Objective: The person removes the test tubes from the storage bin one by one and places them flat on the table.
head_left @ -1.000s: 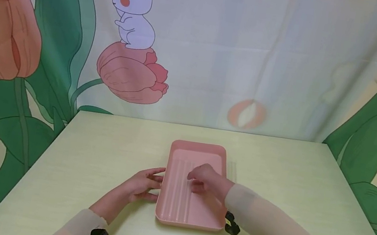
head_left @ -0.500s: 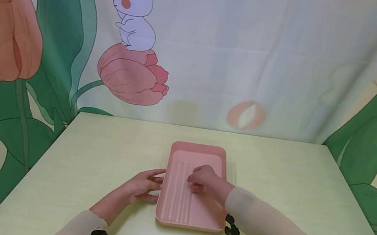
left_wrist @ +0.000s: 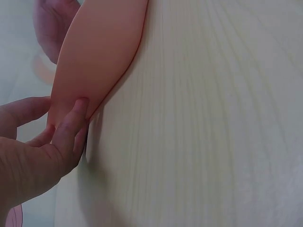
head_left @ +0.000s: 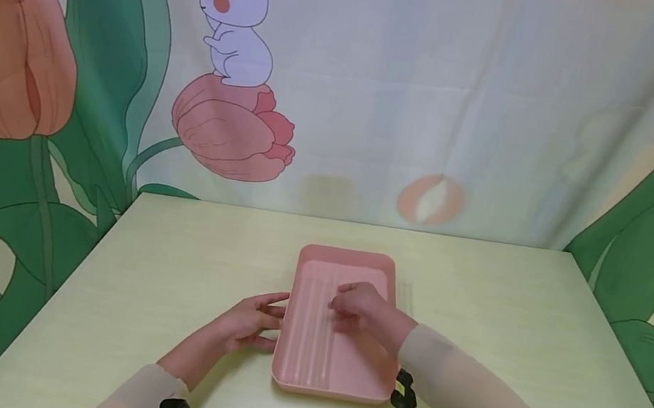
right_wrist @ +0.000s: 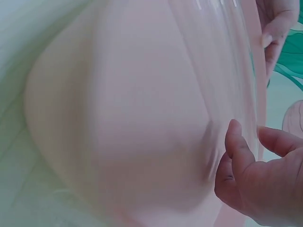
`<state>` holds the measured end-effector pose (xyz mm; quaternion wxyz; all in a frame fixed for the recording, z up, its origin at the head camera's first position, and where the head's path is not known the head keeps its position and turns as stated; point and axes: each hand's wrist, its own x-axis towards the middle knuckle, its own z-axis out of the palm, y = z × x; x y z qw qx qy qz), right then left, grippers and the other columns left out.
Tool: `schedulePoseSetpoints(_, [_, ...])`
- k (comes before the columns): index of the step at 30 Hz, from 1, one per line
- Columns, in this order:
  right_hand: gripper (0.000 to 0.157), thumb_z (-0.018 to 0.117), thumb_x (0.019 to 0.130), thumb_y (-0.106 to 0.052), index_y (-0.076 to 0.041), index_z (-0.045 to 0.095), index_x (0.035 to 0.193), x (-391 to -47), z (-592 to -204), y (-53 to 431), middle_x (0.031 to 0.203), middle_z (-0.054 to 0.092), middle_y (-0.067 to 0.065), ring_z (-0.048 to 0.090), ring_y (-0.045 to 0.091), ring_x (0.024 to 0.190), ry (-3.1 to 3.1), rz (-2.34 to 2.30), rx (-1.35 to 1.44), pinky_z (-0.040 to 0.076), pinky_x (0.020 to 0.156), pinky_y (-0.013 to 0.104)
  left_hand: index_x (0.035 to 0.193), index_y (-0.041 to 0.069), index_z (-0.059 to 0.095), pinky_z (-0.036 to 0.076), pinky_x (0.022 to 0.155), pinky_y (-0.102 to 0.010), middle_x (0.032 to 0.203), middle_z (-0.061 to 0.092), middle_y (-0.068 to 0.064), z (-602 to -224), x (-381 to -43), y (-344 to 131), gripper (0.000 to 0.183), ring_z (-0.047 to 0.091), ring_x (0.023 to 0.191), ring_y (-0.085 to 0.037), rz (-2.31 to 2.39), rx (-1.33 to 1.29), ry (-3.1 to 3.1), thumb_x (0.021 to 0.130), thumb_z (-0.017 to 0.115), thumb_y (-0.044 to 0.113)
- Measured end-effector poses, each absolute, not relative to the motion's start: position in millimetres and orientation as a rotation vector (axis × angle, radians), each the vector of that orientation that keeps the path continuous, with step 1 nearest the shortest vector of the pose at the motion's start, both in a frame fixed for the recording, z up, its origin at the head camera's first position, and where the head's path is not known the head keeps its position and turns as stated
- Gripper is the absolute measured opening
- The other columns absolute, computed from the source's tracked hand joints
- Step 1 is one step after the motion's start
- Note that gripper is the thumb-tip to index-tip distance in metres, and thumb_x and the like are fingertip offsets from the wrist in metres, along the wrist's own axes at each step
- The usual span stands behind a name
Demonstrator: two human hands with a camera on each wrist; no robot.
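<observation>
A pink rectangular tray (head_left: 361, 368) lies on the table. Several clear tubes (head_left: 310, 345) lie side by side lengthwise in its left half. My left hand (head_left: 247, 324) rests its spread fingers against the tray's left wall; in the left wrist view the thumb (left_wrist: 75, 120) touches the outer side. Over the tray's middle, my right hand (head_left: 364, 309) hovers at the rightmost tube, fingers loosely bent. In the right wrist view its thumb and forefinger stand apart beside the clear tubes (right_wrist: 232, 56). Whether a fingertip touches a tube is hard to tell.
Faint clear tubes (head_left: 407, 297) lie on the pale wooden table (head_left: 482, 288) just right of the tray. A printed cloth (head_left: 371, 96) with a rabbit and tulips hangs behind the table's back edge.
My right hand's fingers have parted a little at the rightmost tube, and the hand has shifted slightly. The left hand stays at the tray's left wall.
</observation>
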<state>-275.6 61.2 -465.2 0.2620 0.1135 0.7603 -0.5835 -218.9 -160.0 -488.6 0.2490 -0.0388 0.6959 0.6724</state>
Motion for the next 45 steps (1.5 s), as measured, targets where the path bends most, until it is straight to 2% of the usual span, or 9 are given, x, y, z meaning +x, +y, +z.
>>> schedulePoseSetpoints(5, [0.053,0.066,0.094,-0.002,0.002,0.052,0.144,-277.3,-458.1,64.1,0.098,0.061,0.010,0.058,0.013,0.059,2.044,-1.575,0.315,0.059,0.059,0.025,0.160,0.002,0.030,0.061,0.075,-0.032,0.158,0.042,-0.030,-488.0,-219.0,-158.4,0.066,0.066,0.109,-0.018,1.832,-0.094,1.892,0.098,0.052,-0.005])
schedulePoseSetpoints(12, [0.053,0.065,0.095,0.000,0.002,0.051,0.146,-278.7,-447.6,68.6,0.108,0.061,0.010,0.058,0.015,0.082,2.004,-1.642,0.276,0.060,0.061,0.025,0.160,0.002,0.029,0.061,0.074,-0.032,0.158,0.041,-0.031,-487.1,-218.1,-157.9,0.067,0.066,0.106,-0.016,1.825,-0.089,1.895,0.099,0.053,-0.005])
schedulePoseSetpoints(18, [0.056,0.063,0.095,0.000,0.001,0.049,0.149,-279.8,-438.4,72.9,0.121,0.060,0.011,0.057,0.014,0.082,1.973,-1.660,0.232,0.059,0.063,0.024,0.160,0.002,0.029,0.060,0.073,-0.031,0.158,0.041,-0.030,-487.4,-218.2,-157.8,0.067,0.066,0.103,-0.014,1.829,-0.084,1.893,0.099,0.053,-0.005])
schedulePoseSetpoints(25, [0.061,0.057,0.096,0.000,0.003,0.036,0.154,-278.4,-427.2,80.0,0.107,0.056,0.005,0.055,0.012,0.087,1.921,-1.679,0.111,0.059,0.067,0.022,0.160,0.003,0.031,0.060,0.071,-0.029,0.158,0.042,-0.030,-487.6,-218.6,-157.6,0.065,0.066,0.103,-0.015,1.825,-0.111,1.897,0.099,0.052,-0.005])
schedulePoseSetpoints(35, [0.060,0.056,0.096,0.004,0.004,0.039,0.153,-275.9,-417.5,95.7,0.095,0.060,-0.001,0.058,0.009,0.081,1.931,-1.754,-0.007,0.061,0.072,0.027,0.160,0.004,0.031,0.060,0.072,-0.030,0.158,0.042,-0.030,-488.2,-219.1,-159.2,0.065,0.066,0.102,-0.014,1.827,-0.112,1.896,0.099,0.052,-0.006])
schedulePoseSetpoints(40, [0.062,0.054,0.098,0.002,0.002,0.033,0.156,-274.0,-415.3,105.2,0.094,0.059,-0.003,0.058,0.008,0.084,1.893,-1.776,-0.044,0.059,0.075,0.026,0.160,0.004,0.031,0.060,0.073,-0.030,0.159,0.041,-0.030,-488.7,-219.5,-159.7,0.065,0.066,0.103,-0.015,1.828,-0.099,1.899,0.099,0.052,-0.005])
schedulePoseSetpoints(45, [0.057,0.054,0.101,-0.002,0.003,0.035,0.154,-273.3,-413.8,112.5,0.091,0.058,-0.004,0.058,0.007,0.083,1.863,-1.810,-0.003,0.060,0.074,0.024,0.160,0.004,0.031,0.061,0.075,-0.032,0.159,0.041,-0.030,-489.3,-219.8,-160.0,0.065,0.066,0.106,-0.016,1.825,-0.097,1.902,0.099,0.052,-0.005])
